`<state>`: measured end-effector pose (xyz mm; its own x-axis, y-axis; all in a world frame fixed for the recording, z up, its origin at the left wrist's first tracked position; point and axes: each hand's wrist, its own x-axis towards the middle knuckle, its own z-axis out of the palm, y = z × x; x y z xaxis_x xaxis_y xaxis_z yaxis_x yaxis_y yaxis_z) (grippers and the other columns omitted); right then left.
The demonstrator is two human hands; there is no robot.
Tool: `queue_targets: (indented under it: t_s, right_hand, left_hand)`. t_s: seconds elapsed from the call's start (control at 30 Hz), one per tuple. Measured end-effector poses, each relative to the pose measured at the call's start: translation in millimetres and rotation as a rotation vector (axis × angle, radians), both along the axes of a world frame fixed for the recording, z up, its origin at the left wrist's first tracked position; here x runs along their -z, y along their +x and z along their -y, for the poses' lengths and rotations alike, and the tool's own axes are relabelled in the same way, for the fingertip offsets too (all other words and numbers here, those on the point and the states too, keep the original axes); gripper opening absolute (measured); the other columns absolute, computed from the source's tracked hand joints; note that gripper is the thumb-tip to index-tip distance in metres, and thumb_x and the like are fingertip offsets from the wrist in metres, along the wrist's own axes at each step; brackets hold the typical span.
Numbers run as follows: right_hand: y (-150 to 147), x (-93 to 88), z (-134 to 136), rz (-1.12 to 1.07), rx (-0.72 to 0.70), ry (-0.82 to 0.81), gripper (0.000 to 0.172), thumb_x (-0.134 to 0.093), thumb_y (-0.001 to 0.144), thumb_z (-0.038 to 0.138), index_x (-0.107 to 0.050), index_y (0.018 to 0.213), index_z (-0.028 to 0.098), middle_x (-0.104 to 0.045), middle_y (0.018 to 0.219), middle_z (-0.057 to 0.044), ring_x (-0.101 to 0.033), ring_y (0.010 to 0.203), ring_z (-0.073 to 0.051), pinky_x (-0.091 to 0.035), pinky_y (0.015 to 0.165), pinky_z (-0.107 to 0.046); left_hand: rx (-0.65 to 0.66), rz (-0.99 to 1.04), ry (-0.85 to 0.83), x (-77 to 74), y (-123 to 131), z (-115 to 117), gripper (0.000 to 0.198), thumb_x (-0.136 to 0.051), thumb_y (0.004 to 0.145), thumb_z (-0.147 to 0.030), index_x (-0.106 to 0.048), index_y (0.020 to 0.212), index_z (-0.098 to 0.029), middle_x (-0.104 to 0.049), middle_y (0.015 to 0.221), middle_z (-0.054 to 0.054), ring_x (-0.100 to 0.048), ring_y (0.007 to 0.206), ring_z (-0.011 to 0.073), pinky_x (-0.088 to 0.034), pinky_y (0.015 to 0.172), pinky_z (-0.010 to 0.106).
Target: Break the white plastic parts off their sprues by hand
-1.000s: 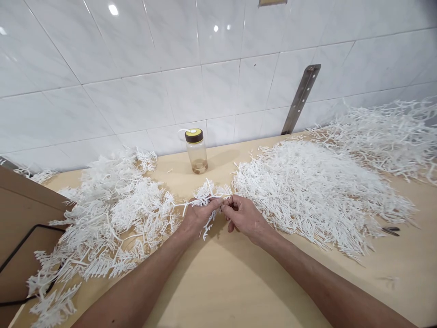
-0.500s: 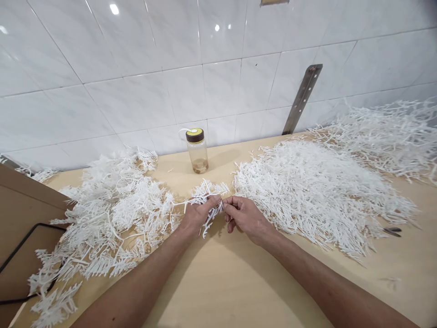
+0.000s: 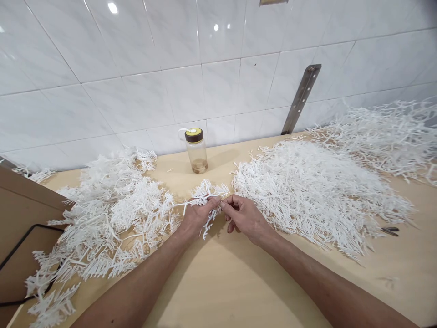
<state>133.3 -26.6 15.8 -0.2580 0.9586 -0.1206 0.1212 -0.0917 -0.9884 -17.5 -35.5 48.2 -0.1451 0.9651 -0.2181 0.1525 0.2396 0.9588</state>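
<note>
A white branched plastic sprig [image 3: 202, 191] is pinched between the thumb and fingers of my left hand [image 3: 198, 216], its small twigs sticking out above and below. Against its right side, my right hand [image 3: 246, 217] closes thumb and forefinger on the tip of a twig, mostly hidden by the fingers. The fingertips of both hands nearly touch. To the left lies a tangled heap of white branched pieces [image 3: 119, 209]. On the right spreads a dense pile of small white twigs [image 3: 321, 191].
A clear bottle [image 3: 197, 152] with a dark and yellow lid stands near the tiled wall. A metal bracket [image 3: 302, 99] leans there. More white branches [image 3: 389, 136] lie at far right, a small dark tool [image 3: 390, 231] at the pile's edge. A brown box [image 3: 29, 218] is at left.
My right hand's fingertips have shifted very slightly left, closer to the left thumb. Both hands otherwise keep their hold on the sprig, and the piles look the same.
</note>
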Motion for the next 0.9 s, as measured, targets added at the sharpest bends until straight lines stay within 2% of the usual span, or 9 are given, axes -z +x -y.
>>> queue_targets:
  t_s: [0.1,0.2,0.27,0.37,0.5,0.6,0.73,0.9]
  right_hand:
    - [0,-1.2,0,0.04,-0.002,0.012,0.023,-0.056,0.089,0.038,-0.054,0.078,0.019,-0.056,0.065,0.005,-0.064,0.041,-0.011,-0.037,0.037,-0.018]
    - [-1,-3.6,0,0.11,0.002,0.013,0.016,-0.055,0.087,0.029,-0.052,0.075,0.019,-0.056,0.063,0.005,-0.064,0.04,-0.012,-0.037,0.036,-0.017]
    - [-3,-4.8,-1,0.171,0.011,-0.008,0.013,-0.054,0.086,0.025,-0.052,0.075,0.018,-0.057,0.061,0.004,-0.063,0.039,-0.012,-0.038,0.035,-0.017]
    - [-7,-5.3,-2,0.243,0.031,-0.066,0.01,-0.053,0.086,0.022,-0.05,0.077,0.019,-0.06,0.057,0.003,-0.063,0.037,-0.014,-0.039,0.033,-0.018]
    - [-8,-3.3,-5,0.251,0.063,-0.082,0.005,-0.052,0.085,0.019,-0.048,0.081,0.019,-0.063,0.055,0.003,-0.065,0.039,-0.016,-0.042,0.033,-0.018]
    - [-4,-3.0,-6,0.234,0.113,-0.09,0.006,-0.05,0.084,0.016,-0.047,0.08,0.019,-0.062,0.052,0.003,-0.066,0.04,-0.016,-0.044,0.035,-0.019]
    - [5,-7.7,-7,0.239,0.134,-0.084,0.006,-0.052,0.085,0.022,-0.049,0.081,0.019,-0.063,0.055,0.003,-0.065,0.04,-0.016,-0.038,0.033,-0.018]
    - [20,-12.0,-13,0.419,0.266,0.12,0.009,-0.058,0.082,0.025,-0.054,0.078,0.02,-0.061,0.056,0.004,-0.062,0.038,-0.013,-0.043,0.039,-0.02]
  left_hand:
    - [-0.002,0.009,0.007,0.4,0,0,0.038,-0.079,0.063,-0.053,-0.067,0.062,-0.017,-0.056,0.048,0.001,-0.054,0.057,0.0192,-0.038,0.054,0.029]
    - [-0.03,-0.092,-0.027,2.6,0,1,0.038,-0.077,0.066,-0.054,-0.068,0.061,-0.017,-0.06,0.052,0.003,-0.057,0.061,0.0217,-0.041,0.058,0.031]
    - [-0.029,-0.154,-0.032,5.0,1,2,0.037,-0.074,0.068,-0.054,-0.07,0.064,-0.017,-0.065,0.058,0.005,-0.06,0.065,0.0231,-0.043,0.061,0.032]
    - [0.01,-0.116,0.026,9.2,3,5,0.035,-0.071,0.072,-0.053,-0.072,0.07,-0.018,-0.068,0.063,0.005,-0.063,0.069,0.0242,-0.046,0.065,0.033]
    - [0.027,-0.056,0.063,12.5,1,5,0.036,-0.069,0.073,-0.055,-0.07,0.07,-0.019,-0.064,0.057,0.003,-0.062,0.066,0.0233,-0.046,0.064,0.032]
    - [0.051,-0.052,0.067,12.1,-2,3,0.038,-0.068,0.075,-0.057,-0.066,0.066,-0.02,-0.06,0.054,0.001,-0.056,0.06,0.0194,-0.043,0.06,0.03]
    - [0.082,0.008,0.047,8.5,-2,2,0.043,-0.069,0.075,-0.058,-0.059,0.057,-0.02,-0.05,0.044,-0.002,-0.047,0.049,0.0153,-0.036,0.052,0.028]
    - [0.048,0.081,0.064,0.7,2,3,0.041,-0.074,0.07,-0.057,-0.06,0.059,-0.02,-0.047,0.041,-0.003,-0.042,0.044,0.0132,-0.031,0.047,0.027]
